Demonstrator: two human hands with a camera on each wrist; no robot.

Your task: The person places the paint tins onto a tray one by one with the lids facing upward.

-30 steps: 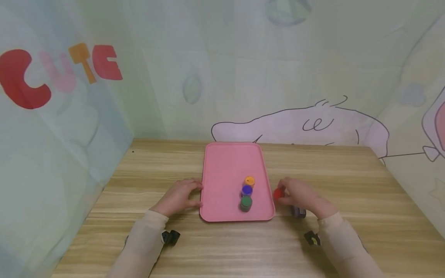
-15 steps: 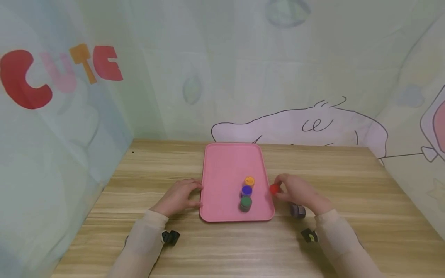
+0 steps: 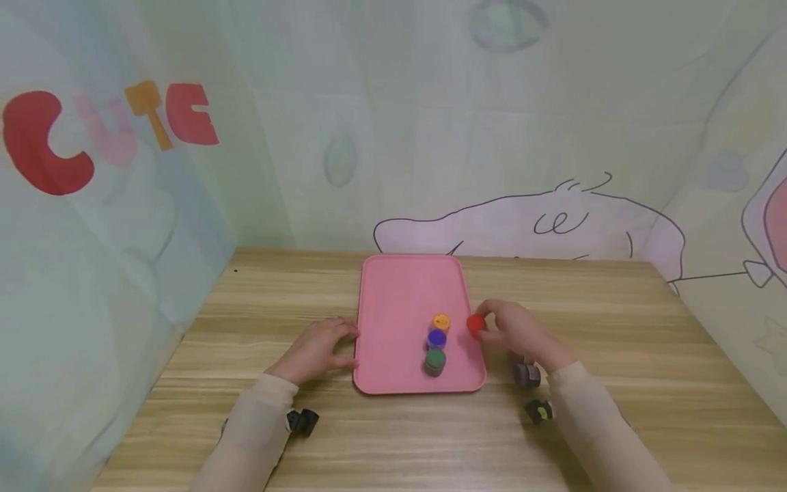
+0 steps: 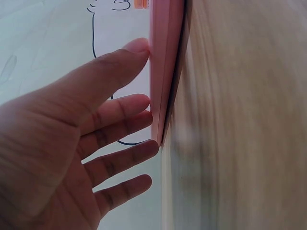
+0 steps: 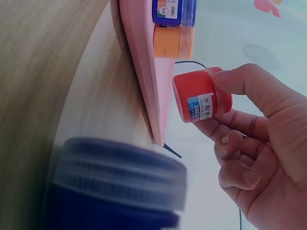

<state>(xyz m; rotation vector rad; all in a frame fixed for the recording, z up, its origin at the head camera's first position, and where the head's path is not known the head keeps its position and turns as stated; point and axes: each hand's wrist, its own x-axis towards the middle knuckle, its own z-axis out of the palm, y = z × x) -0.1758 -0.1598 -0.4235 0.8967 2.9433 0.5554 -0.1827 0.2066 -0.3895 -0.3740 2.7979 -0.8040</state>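
A red paint jar (image 3: 475, 324) with a white and blue label is pinched between the thumb and fingers of my right hand (image 3: 516, 332). It overlaps the right rim of the pink tray (image 3: 402, 287) in the head view; the right wrist view shows it raised and tilted beside the tray wall. My left hand (image 3: 315, 348) lies at the tray's left side, fingers spread and fairly straight, tips right at the rim. On the tray an orange jar (image 3: 440, 322), a blue-purple jar (image 3: 436, 339) and a green jar (image 3: 434, 362) stand in a slanting row.
A dark jar (image 3: 527, 374) is on the wooden table (image 3: 418, 444) beneath the right wrist; a dark blue jar (image 5: 115, 187) looms close in the right wrist view. A printed cloth backdrop (image 3: 295, 171) rises behind the table and at its sides. Small black cameras (image 3: 302, 422) sit at the wrists.
My right hand has moved left and away from me with the red jar, from the table beside the tray to its right rim. My left hand has stayed in place.
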